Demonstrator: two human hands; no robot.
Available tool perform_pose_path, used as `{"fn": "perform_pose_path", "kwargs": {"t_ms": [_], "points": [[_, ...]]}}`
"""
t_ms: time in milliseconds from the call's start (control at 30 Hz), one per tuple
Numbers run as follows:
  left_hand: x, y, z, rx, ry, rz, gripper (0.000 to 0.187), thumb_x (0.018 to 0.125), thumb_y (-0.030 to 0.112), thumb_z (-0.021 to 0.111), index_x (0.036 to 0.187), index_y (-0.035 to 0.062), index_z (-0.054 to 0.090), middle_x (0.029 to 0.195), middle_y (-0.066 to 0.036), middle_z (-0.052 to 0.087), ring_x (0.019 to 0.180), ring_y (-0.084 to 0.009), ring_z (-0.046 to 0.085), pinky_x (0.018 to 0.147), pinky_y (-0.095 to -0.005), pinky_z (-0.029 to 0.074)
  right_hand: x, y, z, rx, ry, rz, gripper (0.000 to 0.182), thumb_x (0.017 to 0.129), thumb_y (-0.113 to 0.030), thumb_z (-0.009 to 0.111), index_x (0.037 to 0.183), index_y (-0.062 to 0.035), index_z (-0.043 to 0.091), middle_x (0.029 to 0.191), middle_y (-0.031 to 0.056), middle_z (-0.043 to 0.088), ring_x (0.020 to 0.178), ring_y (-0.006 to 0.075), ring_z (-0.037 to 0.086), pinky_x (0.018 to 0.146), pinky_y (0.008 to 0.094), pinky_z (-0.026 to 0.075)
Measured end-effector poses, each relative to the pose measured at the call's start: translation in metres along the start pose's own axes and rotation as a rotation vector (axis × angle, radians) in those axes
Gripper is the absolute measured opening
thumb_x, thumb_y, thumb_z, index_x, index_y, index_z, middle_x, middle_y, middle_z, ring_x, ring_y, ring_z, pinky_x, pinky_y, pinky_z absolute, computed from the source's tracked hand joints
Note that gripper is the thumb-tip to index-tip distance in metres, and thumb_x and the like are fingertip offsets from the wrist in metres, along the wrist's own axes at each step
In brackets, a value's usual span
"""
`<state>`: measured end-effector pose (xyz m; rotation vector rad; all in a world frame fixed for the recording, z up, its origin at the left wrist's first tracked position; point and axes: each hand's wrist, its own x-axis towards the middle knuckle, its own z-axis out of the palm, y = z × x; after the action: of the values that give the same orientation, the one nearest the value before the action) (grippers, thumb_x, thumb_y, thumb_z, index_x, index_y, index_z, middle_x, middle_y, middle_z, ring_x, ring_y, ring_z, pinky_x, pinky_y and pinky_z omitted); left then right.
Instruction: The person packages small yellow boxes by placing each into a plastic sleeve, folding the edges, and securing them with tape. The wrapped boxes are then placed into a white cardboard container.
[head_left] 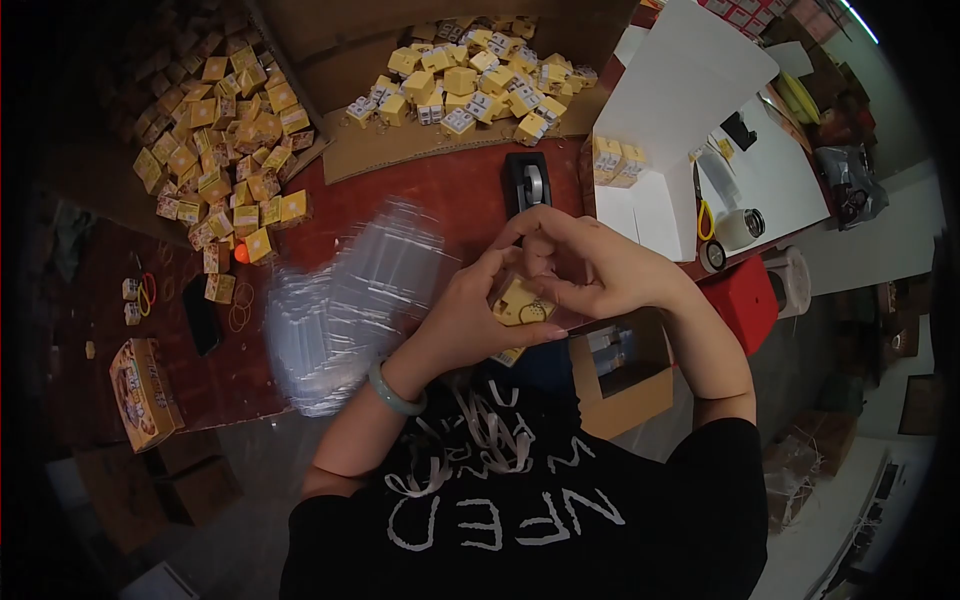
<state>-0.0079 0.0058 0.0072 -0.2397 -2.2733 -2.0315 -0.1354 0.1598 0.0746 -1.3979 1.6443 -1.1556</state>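
Observation:
My left hand (462,312) is curled round a small yellow keychain piece (518,306) with a ball chain on it, close to my chest. The thumb lies across its lower edge. Over its top, my right hand (592,262) bends inward with the fingers pinched together; what lies between those fingertips is hidden. Part of another yellow piece (508,356) shows below the left thumb. To the left, a pile of clear plastic bags (345,300) lies on the red table (235,360). A black tape dispenser (527,185) stands just beyond my hands.
Cardboard boxes hold yellow-and-white cubes (460,85) at the back and small yellow boxes (225,140) at the left. A phone (201,315) and a printed box (145,394) lie left. At right are a white carton (680,120), yellow-handled scissors (704,215) and a red bin (742,305).

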Motion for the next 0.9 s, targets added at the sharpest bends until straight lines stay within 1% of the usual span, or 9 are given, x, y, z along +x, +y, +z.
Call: {"fn": "perform_pose_path", "kwargs": {"t_ms": [233,333,367,467,533,667,733,800,900], "points": [[-0.005,-0.006,0.002,-0.278,-0.028,0.029,0.049,0.092,0.018,0.068,0.127,0.0025,0.038,0.119,-0.016,0.059,0.109,-0.0210,0.060,0.094,-0.0326,0.048,-0.004,-0.012,-0.005,-0.004,0.104,0.197,0.048,0.080,-0.010,0.075,0.122,-0.0037,0.051,0.072,0.0007,0.048,0.067,0.0114,0.046,0.063,0.0235,0.038],[-0.015,0.005,0.007,-0.531,-0.099,0.054,0.049,0.094,0.016,0.063,0.130,0.0050,0.031,0.122,-0.016,0.058,0.115,-0.0230,0.057,0.099,-0.0361,0.045,-0.011,0.018,0.001,0.091,0.250,0.086,0.048,0.079,-0.011,0.077,0.121,-0.0046,0.053,0.078,-0.0008,0.046,0.073,0.0099,0.043,0.066,0.0236,0.036],[-0.015,0.004,0.004,-0.527,-0.181,0.050,0.057,0.094,0.014,0.063,0.136,0.0059,0.026,0.127,-0.018,0.054,0.121,-0.0253,0.053,0.104,-0.0387,0.042,-0.015,0.021,0.000,0.054,0.301,0.016,0.050,0.078,-0.015,0.079,0.121,-0.0053,0.056,0.095,0.0030,0.056,0.092,0.0151,0.053,0.081,0.0272,0.041],[-0.016,0.004,0.001,-0.730,-0.292,-0.012,0.069,0.093,0.013,0.064,0.145,0.0062,0.018,0.136,-0.020,0.047,0.127,-0.0278,0.049,0.106,-0.0396,0.039,-0.031,0.018,0.002,0.026,0.236,-0.322,0.054,0.075,-0.019,0.083,0.122,-0.0050,0.059,0.120,0.0109,0.059,0.120,0.0283,0.052,0.105,0.0436,0.036],[-0.010,0.002,0.004,-0.760,-0.375,-0.009,0.081,0.087,0.016,0.067,0.149,0.0062,0.015,0.141,-0.021,0.043,0.130,-0.0286,0.047,0.109,-0.0397,0.036,-0.038,-0.010,0.008,-0.061,-0.010,-0.356,0.063,0.072,-0.026,0.086,0.125,-0.0044,0.060,0.134,0.0145,0.055,0.135,0.0375,0.041,0.113,0.0521,0.025],[0.003,-0.025,0.020,-1.163,-0.504,-0.137,0.097,0.081,0.018,0.072,0.155,0.0075,0.010,0.151,-0.018,0.034,0.137,-0.0279,0.039,0.113,-0.0402,0.028,-0.069,-0.015,0.005,-0.259,0.005,-0.223,0.067,0.070,-0.020,0.087,0.129,-0.0035,0.059,0.132,0.0143,0.056,0.132,0.0357,0.045,0.111,0.0500,0.029],[0.003,-0.048,0.023,-1.328,-0.341,-0.288,0.085,0.088,0.019,0.066,0.154,0.0069,0.014,0.153,-0.017,0.032,0.140,-0.0273,0.035,0.113,-0.0395,0.028,-0.086,-0.014,-0.011,-0.081,0.206,0.016,0.065,0.072,-0.012,0.085,0.130,-0.0020,0.057,0.127,0.0131,0.059,0.124,0.0295,0.053,0.103,0.0427,0.041],[-0.004,-0.059,0.017,-0.800,-0.004,-0.229,0.076,0.092,0.017,0.062,0.153,0.0059,0.017,0.153,-0.017,0.032,0.140,-0.0272,0.035,0.113,-0.0385,0.029,-0.101,0.026,-0.038,-0.070,0.692,0.168,0.060,0.076,-0.002,0.079,0.131,-0.0016,0.055,0.111,0.0082,0.062,0.106,0.0180,0.060,0.088,0.0302,0.052],[-0.022,-0.077,0.005,-0.202,0.340,-0.101,0.058,0.097,0.011,0.055,0.146,0.0014,0.027,0.152,-0.019,0.033,0.140,-0.0281,0.035,0.112,-0.0389,0.031,-0.130,0.156,-0.115,-0.630,1.144,0.370,0.060,0.079,-0.012,0.078,0.133,-0.0019,0.053,0.116,0.0142,0.059,0.099,0.0210,0.061,0.086,0.0320,0.051]]}}
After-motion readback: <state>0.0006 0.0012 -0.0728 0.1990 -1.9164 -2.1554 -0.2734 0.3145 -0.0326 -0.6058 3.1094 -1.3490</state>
